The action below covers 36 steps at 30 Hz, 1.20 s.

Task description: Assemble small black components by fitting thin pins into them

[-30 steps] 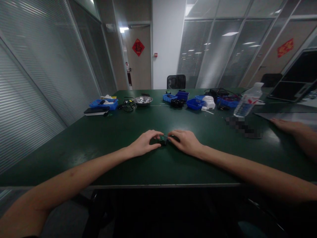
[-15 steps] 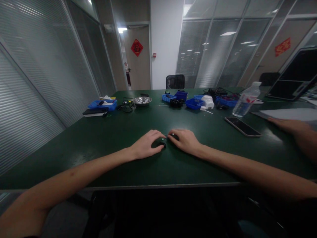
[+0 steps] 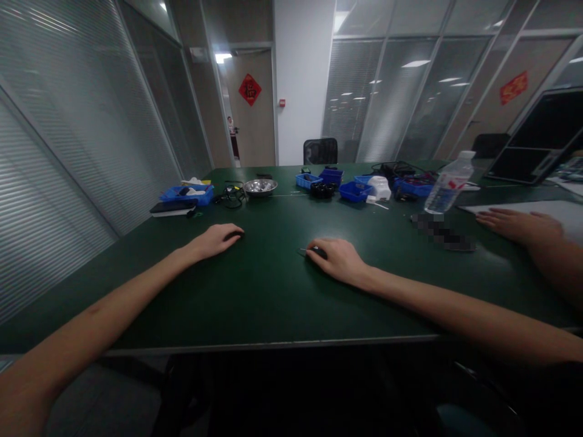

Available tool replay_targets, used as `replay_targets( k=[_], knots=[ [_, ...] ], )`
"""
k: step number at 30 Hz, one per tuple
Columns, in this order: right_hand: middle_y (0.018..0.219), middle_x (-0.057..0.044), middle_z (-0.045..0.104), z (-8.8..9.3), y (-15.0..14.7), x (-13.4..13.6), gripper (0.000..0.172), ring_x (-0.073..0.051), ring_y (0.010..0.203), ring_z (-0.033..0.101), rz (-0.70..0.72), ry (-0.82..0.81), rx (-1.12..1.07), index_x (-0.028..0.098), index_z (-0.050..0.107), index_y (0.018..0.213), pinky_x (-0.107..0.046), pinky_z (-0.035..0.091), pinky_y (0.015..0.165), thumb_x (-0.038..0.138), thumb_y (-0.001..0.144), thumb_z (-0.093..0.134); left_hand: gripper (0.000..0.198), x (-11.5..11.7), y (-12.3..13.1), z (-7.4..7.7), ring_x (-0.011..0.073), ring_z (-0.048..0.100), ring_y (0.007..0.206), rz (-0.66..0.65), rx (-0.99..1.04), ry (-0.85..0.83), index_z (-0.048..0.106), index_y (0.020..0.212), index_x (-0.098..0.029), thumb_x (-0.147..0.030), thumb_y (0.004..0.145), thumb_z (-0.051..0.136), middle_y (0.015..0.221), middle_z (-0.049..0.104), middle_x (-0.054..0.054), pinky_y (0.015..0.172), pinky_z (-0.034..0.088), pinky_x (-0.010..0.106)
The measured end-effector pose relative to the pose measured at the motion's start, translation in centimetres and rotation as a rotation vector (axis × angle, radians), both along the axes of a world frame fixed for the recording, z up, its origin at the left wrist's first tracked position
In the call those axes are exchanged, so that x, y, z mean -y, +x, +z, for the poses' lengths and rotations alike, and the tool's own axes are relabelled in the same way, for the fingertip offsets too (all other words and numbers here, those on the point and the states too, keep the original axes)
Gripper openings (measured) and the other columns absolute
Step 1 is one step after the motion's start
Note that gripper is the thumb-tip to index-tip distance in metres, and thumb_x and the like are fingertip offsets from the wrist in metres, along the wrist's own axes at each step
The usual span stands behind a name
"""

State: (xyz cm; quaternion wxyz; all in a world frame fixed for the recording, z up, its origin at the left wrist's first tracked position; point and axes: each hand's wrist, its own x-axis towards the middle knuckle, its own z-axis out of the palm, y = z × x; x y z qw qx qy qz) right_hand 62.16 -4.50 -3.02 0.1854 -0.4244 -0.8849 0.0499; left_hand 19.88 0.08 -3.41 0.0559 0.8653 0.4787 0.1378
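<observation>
On the dark green table (image 3: pixel 268 291), my left hand (image 3: pixel 213 241) rests to the left of the middle, its fingers closed round a small black object (image 3: pixel 234 235) whose kind I cannot make out. My right hand (image 3: pixel 339 260) lies near the middle, fingers curled over a small dark thing (image 3: pixel 320 251). A thin, pale, wire-like tip (image 3: pixel 301 250) sticks out to the left of those fingers. The palm and fingers hide most of what the right hand holds. A wide gap separates the two hands.
Further back stand a metal bowl (image 3: pixel 260 187), blue trays (image 3: pixel 355 192), black cables (image 3: pixel 233 196) and a black notebook (image 3: pixel 173 209). At right are a water bottle (image 3: pixel 449 185), a blurred-out phone (image 3: pixel 444 233) and another person's hand (image 3: pixel 519 226) on a pale sheet.
My left hand has moved left and slightly away from me, apart from my right hand, with the black object in it. My right hand has hardly moved. The other person's hand has shifted left.
</observation>
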Motion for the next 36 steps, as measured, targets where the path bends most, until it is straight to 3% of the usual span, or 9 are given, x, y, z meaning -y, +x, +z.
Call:
replay_targets(
  k=[6, 10, 26, 36],
  knots=[
    [0.104, -0.006, 0.078, -0.1, 0.0, -0.1, 0.031, -0.022, 0.089, 0.071, -0.004, 0.006, 0.009, 0.025, 0.073, 0.118, -0.031, 0.047, 0.075, 0.044, 0.107, 0.051, 0.051, -2.3, -14.4, 0.5, 0.0315, 0.066, 0.123, 0.363, -0.176, 0.0, 0.075, 0.126, -0.017, -0.05, 0.093, 0.055, 0.133, 0.072, 0.013, 0.111, 0.048, 0.04],
    [0.103, -0.006, 0.079, -0.1, 0.0, -0.1, 0.03, -0.022, 0.088, 0.071, -0.004, 0.003, 0.019, 0.026, 0.073, 0.117, -0.032, 0.047, 0.075, 0.045, 0.107, 0.051, 0.053, -2.1, -19.2, 0.7, 0.0304, 0.068, 0.117, 0.51, -0.274, -0.004, 0.073, 0.129, -0.008, -0.042, 0.092, 0.055, 0.131, 0.073, 0.016, 0.106, 0.05, 0.04],
    [0.104, -0.006, 0.078, 0.3, 0.1, 0.1, 0.033, -0.022, 0.086, 0.071, 0.0, -0.019, 0.015, 0.024, 0.073, 0.118, -0.032, 0.048, 0.073, 0.046, 0.107, 0.051, 0.059, -2.0, -19.6, 0.5, 0.0284, 0.063, 0.12, 0.567, -0.301, -0.008, 0.065, 0.139, -0.002, -0.044, 0.099, 0.055, 0.138, 0.067, 0.019, 0.106, 0.046, 0.036],
    [0.104, -0.006, 0.078, 0.1, 0.1, 0.0, 0.032, -0.022, 0.087, 0.071, 0.007, -0.013, 0.01, 0.025, 0.073, 0.119, -0.032, 0.048, 0.074, 0.045, 0.107, 0.051, 0.041, -1.8, -19.4, 0.9, 0.0262, 0.067, 0.102, 0.697, -0.28, -0.047, 0.073, 0.123, -0.005, -0.035, 0.095, 0.066, 0.115, 0.075, 0.014, 0.089, 0.049, 0.031]
  ],
)
